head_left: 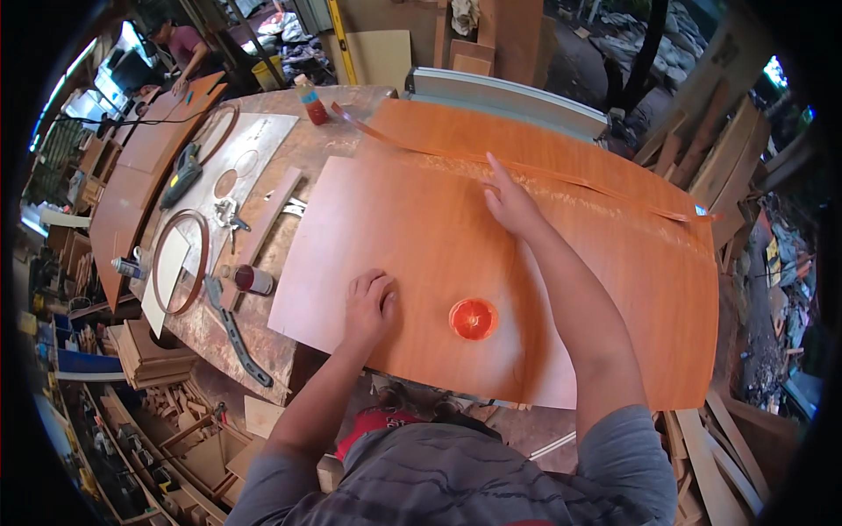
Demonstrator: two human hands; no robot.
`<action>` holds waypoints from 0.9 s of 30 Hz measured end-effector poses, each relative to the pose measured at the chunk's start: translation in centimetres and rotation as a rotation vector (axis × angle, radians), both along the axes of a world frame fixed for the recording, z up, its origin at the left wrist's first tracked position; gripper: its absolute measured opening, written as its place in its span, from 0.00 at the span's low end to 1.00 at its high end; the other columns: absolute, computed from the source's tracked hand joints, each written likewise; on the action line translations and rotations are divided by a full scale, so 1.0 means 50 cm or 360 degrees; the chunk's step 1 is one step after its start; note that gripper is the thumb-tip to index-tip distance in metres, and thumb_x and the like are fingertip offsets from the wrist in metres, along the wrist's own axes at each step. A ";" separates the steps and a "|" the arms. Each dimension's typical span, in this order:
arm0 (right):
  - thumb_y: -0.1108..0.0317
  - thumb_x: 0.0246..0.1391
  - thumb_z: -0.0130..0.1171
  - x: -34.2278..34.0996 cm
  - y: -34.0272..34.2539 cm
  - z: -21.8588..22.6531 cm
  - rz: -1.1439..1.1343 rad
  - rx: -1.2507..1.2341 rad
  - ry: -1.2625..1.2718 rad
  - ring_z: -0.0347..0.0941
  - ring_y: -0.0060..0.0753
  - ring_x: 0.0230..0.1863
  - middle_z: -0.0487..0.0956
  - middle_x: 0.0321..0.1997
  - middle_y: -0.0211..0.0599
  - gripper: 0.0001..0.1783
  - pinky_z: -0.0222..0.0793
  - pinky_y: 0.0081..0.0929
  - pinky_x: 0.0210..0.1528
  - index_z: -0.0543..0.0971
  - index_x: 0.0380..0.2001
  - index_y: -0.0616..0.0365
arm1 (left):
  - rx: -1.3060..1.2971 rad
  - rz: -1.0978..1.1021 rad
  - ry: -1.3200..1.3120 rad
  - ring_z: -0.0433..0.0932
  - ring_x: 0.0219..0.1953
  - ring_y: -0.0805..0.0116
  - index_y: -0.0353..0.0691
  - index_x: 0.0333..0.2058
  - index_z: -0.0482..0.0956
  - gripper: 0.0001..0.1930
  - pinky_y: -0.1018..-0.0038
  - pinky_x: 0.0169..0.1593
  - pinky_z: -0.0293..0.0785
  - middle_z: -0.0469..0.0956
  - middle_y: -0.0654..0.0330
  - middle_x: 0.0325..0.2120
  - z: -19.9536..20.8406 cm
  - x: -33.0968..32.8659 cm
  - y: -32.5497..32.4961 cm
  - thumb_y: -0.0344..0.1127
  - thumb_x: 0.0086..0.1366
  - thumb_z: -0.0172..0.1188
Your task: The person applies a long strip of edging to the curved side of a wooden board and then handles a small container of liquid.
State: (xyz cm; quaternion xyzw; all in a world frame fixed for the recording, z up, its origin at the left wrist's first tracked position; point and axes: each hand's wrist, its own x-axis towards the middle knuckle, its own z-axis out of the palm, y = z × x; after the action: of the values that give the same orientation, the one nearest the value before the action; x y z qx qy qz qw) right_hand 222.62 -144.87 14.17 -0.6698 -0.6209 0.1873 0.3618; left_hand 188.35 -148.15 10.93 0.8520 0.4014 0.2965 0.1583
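Note:
A wide orange-brown wood panel (421,254) lies across the workbench in front of me. My left hand (370,307) rests on its left part, fingers curled in; I see nothing in them, though the palm is hidden. Reaching farther out, my right hand (510,202) touches the panel near its far part, with the index finger stretched out. Just beyond that fingertip runs a long thin brown strip (596,186), its left end curling up. Pale, rough marks or shavings (561,188) lie along it. A round red-orange object (474,319) sits on the panel between my forearms.
On the bench (272,351) to the left are a dark jar (253,280), a cordless power tool (182,178), a brown hoop (180,263) and a long dark handled tool (237,337). A bottle of red liquid (310,100) stands farther back. Another person (186,51) works far left.

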 end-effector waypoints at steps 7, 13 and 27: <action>0.71 0.57 0.45 0.007 0.065 -0.023 -0.0125 -0.0139 -0.0055 0.76 0.45 0.45 0.76 0.52 0.47 0.37 0.68 0.31 0.50 0.46 0.68 0.47 | -0.0094 -0.0067 0.0071 0.68 0.50 0.50 0.41 0.43 0.74 0.16 0.58 0.54 0.63 0.71 0.53 0.47 -0.003 0.012 0.002 0.28 0.54 0.58; 0.70 0.58 0.42 0.072 -0.001 -0.020 -0.0196 -0.0199 0.0001 0.72 0.53 0.51 0.76 0.52 0.48 0.36 0.66 0.42 0.54 0.45 0.68 0.46 | -0.0054 0.0026 0.0265 0.66 0.54 0.52 0.41 0.48 0.72 0.19 0.58 0.56 0.61 0.69 0.54 0.50 0.004 0.023 0.001 0.26 0.56 0.55; 0.74 0.61 0.43 0.366 -0.336 -0.200 -0.0833 0.0580 0.0529 0.70 0.25 0.37 0.74 0.43 0.39 0.34 0.69 0.19 0.39 0.45 0.68 0.56 | -0.0008 0.0013 0.0184 0.67 0.53 0.54 0.43 0.45 0.72 0.15 0.58 0.54 0.62 0.69 0.55 0.48 0.011 0.013 0.002 0.33 0.58 0.54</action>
State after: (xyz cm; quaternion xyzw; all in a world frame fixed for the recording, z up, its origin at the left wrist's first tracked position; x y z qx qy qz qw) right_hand 240.91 -161.66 4.16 -0.6910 -0.3843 0.0809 0.6069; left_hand 188.97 -148.05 11.46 0.8657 0.4141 0.2464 0.1357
